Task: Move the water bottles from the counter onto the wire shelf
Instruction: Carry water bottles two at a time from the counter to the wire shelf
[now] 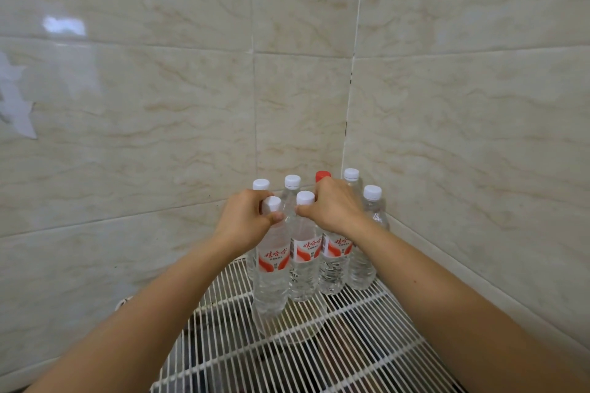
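Note:
Several clear water bottles with white caps and red-and-white labels stand upright on the white wire shelf (367, 344), packed into the tiled corner. My left hand (244, 220) grips the neck of the front left bottle (271, 268), just under its cap. My right hand (335, 206) grips the neck of the bottle next to it (305, 262), thumb under the white cap. Behind my right hand stands a red-capped bottle (322, 175), mostly hidden. Two more white-capped bottles (372, 220) stand at the right, against the side wall.
Glossy beige tiled walls (159, 105) close the shelf in at the back and right. The near part of the wire shelf is bare; dark shapes show through the wires below. The counter is out of view.

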Motion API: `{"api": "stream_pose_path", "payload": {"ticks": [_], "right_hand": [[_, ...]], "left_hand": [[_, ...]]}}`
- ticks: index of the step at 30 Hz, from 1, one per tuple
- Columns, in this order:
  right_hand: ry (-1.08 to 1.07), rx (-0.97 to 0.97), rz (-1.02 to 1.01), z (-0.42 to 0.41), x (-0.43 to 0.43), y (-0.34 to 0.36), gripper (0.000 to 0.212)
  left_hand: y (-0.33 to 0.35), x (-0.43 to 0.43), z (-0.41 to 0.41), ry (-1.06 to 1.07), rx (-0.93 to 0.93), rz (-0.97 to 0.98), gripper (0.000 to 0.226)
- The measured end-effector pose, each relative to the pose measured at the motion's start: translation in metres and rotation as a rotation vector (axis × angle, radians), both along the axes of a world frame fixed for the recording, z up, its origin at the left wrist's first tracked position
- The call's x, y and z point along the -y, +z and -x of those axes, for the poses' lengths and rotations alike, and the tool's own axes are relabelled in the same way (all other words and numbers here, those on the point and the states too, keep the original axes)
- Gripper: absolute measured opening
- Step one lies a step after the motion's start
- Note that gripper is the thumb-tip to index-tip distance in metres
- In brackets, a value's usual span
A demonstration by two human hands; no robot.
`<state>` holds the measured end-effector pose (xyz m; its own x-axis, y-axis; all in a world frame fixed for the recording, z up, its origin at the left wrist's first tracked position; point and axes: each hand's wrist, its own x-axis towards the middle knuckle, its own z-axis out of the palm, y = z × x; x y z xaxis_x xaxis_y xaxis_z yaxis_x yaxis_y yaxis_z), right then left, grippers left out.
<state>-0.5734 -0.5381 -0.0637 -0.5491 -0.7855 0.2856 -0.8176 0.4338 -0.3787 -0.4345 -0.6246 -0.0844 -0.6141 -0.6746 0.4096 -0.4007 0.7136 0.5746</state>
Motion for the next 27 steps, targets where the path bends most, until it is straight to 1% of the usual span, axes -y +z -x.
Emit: {"api": "stream_pose_path", "payload": {"ticks": [6,12,16,18,21,24,27], "right_hand": [[-0.025,-0.037,0.003,-0.004,-0.002,0.000,0.041],[-0.009,-0.015,-0.013,0.000,-0.002,0.000,0.040],[0.018,0.028,0.017,-0.002,-0.003,-0.005,0.037],[0.022,0.045,0.032,-0.002,-0.002,-0.009,0.035],[0.038,0.036,0.052,-0.002,-0.005,-0.012,0.025],[0.035,0.002,0.095,-0.004,-0.012,-0.013,0.019],[0.063,-0.053,0.176,-0.009,-0.019,-0.015,0.023]], "left_hand": [[-0.002,0.001,0.001,0.027,-0.020,-0.012,0.015],[-0.004,-0.005,0.002,0.028,-0.043,-0.002,0.017],[-0.007,-0.004,-0.004,0.004,-0.070,-0.053,0.017],[-0.008,-0.008,-0.008,0.010,-0.090,-0.058,0.021],[-0.011,-0.015,-0.010,0.011,-0.105,-0.033,0.025],[-0.014,-0.019,-0.012,0.009,-0.095,-0.026,0.040],[-0.019,-0.022,-0.016,0.034,-0.074,0.003,0.050]]}}
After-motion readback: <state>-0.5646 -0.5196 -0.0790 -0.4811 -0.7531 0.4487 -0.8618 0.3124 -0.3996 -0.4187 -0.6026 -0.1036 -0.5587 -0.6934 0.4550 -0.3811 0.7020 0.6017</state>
